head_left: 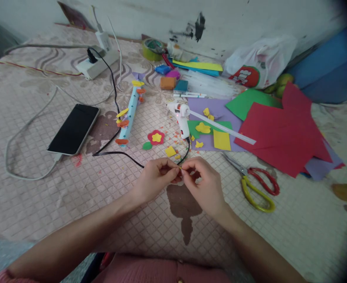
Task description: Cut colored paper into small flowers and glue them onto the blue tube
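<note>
My left hand (157, 177) and my right hand (204, 182) meet fingertip to fingertip over the table's near middle. Both are closed in a pinch on a tiny yellow piece (179, 168), mostly hidden by the fingers. Just beyond them lie yellow foam scraps (170, 151). A red foam flower (156, 137) with a yellow centre sits beside a green leaf shape (147, 146). Farther back, a white glue gun (181, 118) with a long clear glue stick rests on its side. Scissors (250, 179) with red and yellow handles lie spread to the right of my right hand.
At left are a phone (74, 129) on a charging cable and a decorated light-blue strip (130, 114). A power strip (98, 63) feeds the black cord running towards my hands. Red sheets (276, 133), a purple sheet (195, 105) and a plastic bag (259, 63) occupy the right side.
</note>
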### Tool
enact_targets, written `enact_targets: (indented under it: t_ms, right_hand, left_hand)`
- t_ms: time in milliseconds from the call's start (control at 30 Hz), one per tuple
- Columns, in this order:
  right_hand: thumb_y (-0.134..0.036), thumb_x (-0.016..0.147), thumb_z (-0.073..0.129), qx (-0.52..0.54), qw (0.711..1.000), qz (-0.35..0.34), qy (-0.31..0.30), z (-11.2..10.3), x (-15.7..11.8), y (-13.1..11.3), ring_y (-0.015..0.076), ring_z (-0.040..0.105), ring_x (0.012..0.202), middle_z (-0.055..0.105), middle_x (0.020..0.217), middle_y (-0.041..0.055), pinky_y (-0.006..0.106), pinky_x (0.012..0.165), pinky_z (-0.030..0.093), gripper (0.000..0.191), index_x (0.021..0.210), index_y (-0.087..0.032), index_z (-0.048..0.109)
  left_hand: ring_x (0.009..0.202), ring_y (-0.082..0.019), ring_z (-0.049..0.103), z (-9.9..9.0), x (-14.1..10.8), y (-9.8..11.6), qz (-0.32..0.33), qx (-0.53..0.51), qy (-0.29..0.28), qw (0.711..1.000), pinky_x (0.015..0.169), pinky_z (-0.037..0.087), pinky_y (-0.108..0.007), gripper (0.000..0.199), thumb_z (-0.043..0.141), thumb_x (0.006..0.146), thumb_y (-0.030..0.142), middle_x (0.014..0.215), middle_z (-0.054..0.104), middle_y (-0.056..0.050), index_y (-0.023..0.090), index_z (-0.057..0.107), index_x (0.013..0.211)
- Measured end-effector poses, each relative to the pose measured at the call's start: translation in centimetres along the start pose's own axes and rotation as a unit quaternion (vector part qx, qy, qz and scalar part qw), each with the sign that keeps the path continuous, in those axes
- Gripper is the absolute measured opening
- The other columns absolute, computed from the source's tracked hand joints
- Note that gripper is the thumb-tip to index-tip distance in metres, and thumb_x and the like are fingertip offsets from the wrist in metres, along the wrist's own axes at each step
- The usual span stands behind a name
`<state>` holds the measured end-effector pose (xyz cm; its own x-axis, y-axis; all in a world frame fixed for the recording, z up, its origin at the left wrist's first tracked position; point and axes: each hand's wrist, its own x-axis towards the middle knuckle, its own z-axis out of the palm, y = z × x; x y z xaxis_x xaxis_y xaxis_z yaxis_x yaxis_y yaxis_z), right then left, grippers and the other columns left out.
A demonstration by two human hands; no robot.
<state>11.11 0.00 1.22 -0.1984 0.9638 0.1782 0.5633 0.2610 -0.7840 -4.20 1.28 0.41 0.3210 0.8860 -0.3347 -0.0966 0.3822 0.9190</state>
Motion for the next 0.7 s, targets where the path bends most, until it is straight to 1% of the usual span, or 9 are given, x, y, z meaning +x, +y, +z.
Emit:
enact_targets:
  t_ms: [100,267,400,533,633,700]
  right_hand:
    - [-0.009,0.081,0.050,-0.017,0.999,-0.026,0.008,0.15,-0.06,-0.02,0.0144,0.056,0.077,0.059,0.086,0.0029,0.026,0.064,0.048,0.012,0.084,-0.020,0.054]
    - [-0.009,0.081,0.050,-0.032,0.999,-0.040,0.017,0.27,-0.17,0.06,0.0150,0.057,0.077,0.060,0.086,0.0031,0.027,0.064,0.050,0.013,0.084,-0.022,0.053]
    - [-0.009,0.082,0.048,-0.075,0.994,-0.072,0.017,0.35,-0.28,0.17,0.0164,0.059,0.080,0.061,0.087,0.0047,0.028,0.065,0.050,0.014,0.086,-0.021,0.053]
    - [-0.008,0.083,0.046,-0.107,0.990,-0.093,0.017,0.39,-0.33,0.35,0.0168,0.060,0.082,0.062,0.089,0.0054,0.028,0.067,0.050,0.015,0.086,-0.021,0.054]
    - [-0.010,0.084,0.046,-0.110,0.990,-0.091,0.014,0.33,-0.31,0.48,0.0163,0.060,0.081,0.062,0.089,0.0053,0.027,0.065,0.050,0.014,0.087,-0.022,0.054]
    - [-0.010,0.085,0.047,-0.107,0.990,-0.089,0.012,0.25,-0.28,0.54,0.0162,0.060,0.081,0.062,0.089,0.0052,0.027,0.065,0.050,0.013,0.087,-0.021,0.054]
  left_hand:
    - [0.064,-0.010,0.062,-0.01,0.00,0.01,-0.005,0.009,0.000,1.000,0.064,0.052,-0.022,0.012,0.060,0.077,0.022,0.069,0.065,-0.004,0.009,0.060,0.076]
    - [0.063,-0.010,0.061,0.06,-0.09,0.09,-0.012,0.015,0.011,1.000,0.062,0.051,-0.021,0.012,0.060,0.077,0.021,0.068,0.064,-0.003,0.010,0.061,0.075]
    - [0.059,-0.008,0.060,0.04,0.01,0.14,-0.018,0.001,0.013,1.000,0.059,0.050,-0.019,0.011,0.060,0.076,0.020,0.063,0.063,-0.001,0.010,0.061,0.071]
    - [0.059,-0.008,0.061,-0.12,0.13,0.21,-0.048,-0.046,-0.007,0.998,0.060,0.050,-0.019,0.013,0.061,0.076,0.022,0.065,0.064,-0.001,0.010,0.061,0.073]
    - [0.062,-0.009,0.063,-0.28,0.19,0.21,-0.071,-0.079,-0.025,0.994,0.063,0.052,-0.021,0.014,0.061,0.077,0.023,0.070,0.067,-0.003,0.009,0.063,0.078]
    - [0.064,-0.010,0.063,-0.40,0.21,0.15,-0.072,-0.090,-0.032,0.993,0.064,0.052,-0.022,0.013,0.062,0.076,0.022,0.072,0.068,-0.004,0.009,0.063,0.080]
